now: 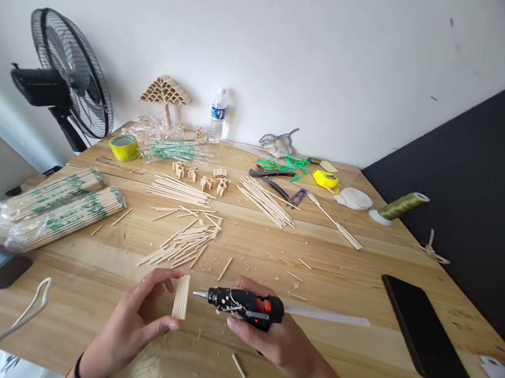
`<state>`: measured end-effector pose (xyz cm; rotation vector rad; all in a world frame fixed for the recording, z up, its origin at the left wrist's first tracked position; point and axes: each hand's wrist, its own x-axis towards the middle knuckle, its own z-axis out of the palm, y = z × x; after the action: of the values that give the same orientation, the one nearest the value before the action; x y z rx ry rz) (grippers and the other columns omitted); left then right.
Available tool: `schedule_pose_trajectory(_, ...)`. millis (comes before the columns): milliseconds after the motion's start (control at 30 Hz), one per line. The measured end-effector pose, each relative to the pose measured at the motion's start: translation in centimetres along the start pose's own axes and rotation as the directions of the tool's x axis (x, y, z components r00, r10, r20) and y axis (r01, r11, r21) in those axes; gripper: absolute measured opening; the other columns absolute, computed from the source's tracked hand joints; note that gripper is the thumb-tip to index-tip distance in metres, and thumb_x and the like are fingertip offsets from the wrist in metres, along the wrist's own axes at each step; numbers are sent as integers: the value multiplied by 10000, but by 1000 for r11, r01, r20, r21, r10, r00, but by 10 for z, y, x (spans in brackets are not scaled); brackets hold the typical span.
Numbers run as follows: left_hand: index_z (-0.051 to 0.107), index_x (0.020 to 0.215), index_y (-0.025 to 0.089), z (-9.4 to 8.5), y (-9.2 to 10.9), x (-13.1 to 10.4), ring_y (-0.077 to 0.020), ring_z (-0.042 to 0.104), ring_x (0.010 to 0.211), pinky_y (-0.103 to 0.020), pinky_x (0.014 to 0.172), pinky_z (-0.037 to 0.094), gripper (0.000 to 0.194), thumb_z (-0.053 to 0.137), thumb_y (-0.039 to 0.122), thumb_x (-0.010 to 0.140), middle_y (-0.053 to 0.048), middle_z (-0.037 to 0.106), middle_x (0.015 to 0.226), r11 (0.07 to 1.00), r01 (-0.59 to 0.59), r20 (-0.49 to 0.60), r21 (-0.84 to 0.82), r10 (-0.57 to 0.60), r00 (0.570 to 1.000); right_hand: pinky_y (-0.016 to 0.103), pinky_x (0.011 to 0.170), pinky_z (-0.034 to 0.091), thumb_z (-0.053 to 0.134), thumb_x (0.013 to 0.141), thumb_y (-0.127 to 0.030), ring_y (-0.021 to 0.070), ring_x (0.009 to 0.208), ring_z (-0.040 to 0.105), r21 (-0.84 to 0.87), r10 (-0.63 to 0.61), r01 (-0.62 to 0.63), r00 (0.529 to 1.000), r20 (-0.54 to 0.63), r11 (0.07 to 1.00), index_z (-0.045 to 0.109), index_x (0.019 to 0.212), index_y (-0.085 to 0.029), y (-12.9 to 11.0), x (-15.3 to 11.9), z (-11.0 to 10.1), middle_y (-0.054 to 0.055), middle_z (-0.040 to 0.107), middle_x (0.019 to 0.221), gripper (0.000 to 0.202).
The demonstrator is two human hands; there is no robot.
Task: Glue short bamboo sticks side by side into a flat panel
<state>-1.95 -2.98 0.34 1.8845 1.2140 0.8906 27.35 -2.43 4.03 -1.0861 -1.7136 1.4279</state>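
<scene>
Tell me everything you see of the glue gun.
The glue gun has a black, plastic-looking body flecked with pale specks and strands, a red patch and a small red light. Its silvery nozzle points left, toward but apart from the small wooden panel. A translucent stick juts from its rear. The right hand grips it above the table; the handle is mostly hidden.

The right hand (281, 345) could pass between the stick pile (192, 241) and the apparent tablet (429, 334), over short sticks (304, 263).
</scene>
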Motion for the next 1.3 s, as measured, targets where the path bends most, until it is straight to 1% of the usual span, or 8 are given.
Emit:
schedule_pose_trajectory(200, 639, 1350, 316, 2, -1, -1, -287, 689, 1110, -377, 875, 605, 602, 714, 681, 878, -96, 710, 1298, 993, 74, -34, -91, -77, 996, 310, 693, 411, 626, 956, -414, 177, 721, 473, -26, 16, -14, 997, 78, 1000, 486, 767, -238, 5, -5, 4, -17, 470, 777, 293)
schedule_pose_trajectory(333, 676, 1320, 287, 2, 1, 1, -273, 710, 1056, -389, 910, 602, 609, 735, 682, 861, -109, 723, 1264, 979, 84, -47, -186, -94, 994, 311, 696, 412, 621, 963, -410, 179, 726, 474, -25, 14, -12, 996, 83, 1000, 462, 760, -240, 5, -7, 4, -15, 466, 782, 309)
schedule_pose_trajectory(633, 673, 1334, 303, 1, 3, 3, -221, 713, 892, -315, 725, 591, 604, 778, 640, 843, -99, 729, 1269, 964, 124, 23, -236, -122, 992, 312, 671, 393, 621, 957, -377, 172, 700, 463, 9, 37, -38, 996, 82, 999, 464, 749, -242, 8, -6, 8, -20, 459, 759, 294)
schedule_pose_trajectory(700, 681, 1327, 295, 1, 2, 4, -231, 719, 930, -316, 741, 595, 595, 789, 623, 843, -108, 718, 1306, 962, 123, 29, -245, -119, 992, 308, 661, 387, 615, 958, -361, 168, 689, 461, 12, 39, -40, 995, 96, 999, 463, 747, -243, 8, -6, 10, -22, 459, 754, 285)
schedule_pose_trajectory(833, 695, 1317, 271, 1, 1, 3, -285, 691, 1157, -335, 915, 584, 574, 817, 570, 842, -123, 699, 1360, 958, 127, 32, -258, -123, 992, 301, 653, 383, 609, 946, -321, 163, 685, 456, 1, 11, -12, 993, 116, 1000, 457, 749, -241, 10, -6, 13, -27, 441, 740, 261)
schedule_pose_trajectory(900, 692, 1325, 275, 1, 0, 3, -285, 672, 1208, -317, 951, 567, 561, 827, 538, 848, -116, 700, 1363, 954, 129, 38, -270, -123, 992, 297, 647, 380, 605, 939, -312, 160, 681, 452, -1, 5, -5, 992, 124, 1000, 453, 752, -239, 11, -6, 13, -29, 440, 736, 253)
schedule_pose_trajectory(1100, 700, 1328, 301, 1, 1, 4, -252, 702, 1115, -270, 855, 573, 549, 853, 495, 838, -94, 717, 1337, 946, 127, 37, -299, -122, 992, 290, 684, 394, 586, 949, -323, 155, 695, 462, -9, 30, -29, 990, 139, 1000, 445, 736, -234, 14, -7, 13, -28, 427, 748, 270)
schedule_pose_trajectory(1300, 697, 1337, 302, 1, 0, 4, -258, 690, 1179, -265, 904, 567, 557, 856, 489, 837, -94, 718, 1350, 942, 123, 45, -311, -115, 992, 289, 672, 402, 597, 932, -336, 161, 683, 468, -28, 37, -34, 993, 114, 999, 446, 742, -244, 13, -6, 14, -27, 434, 733, 259)
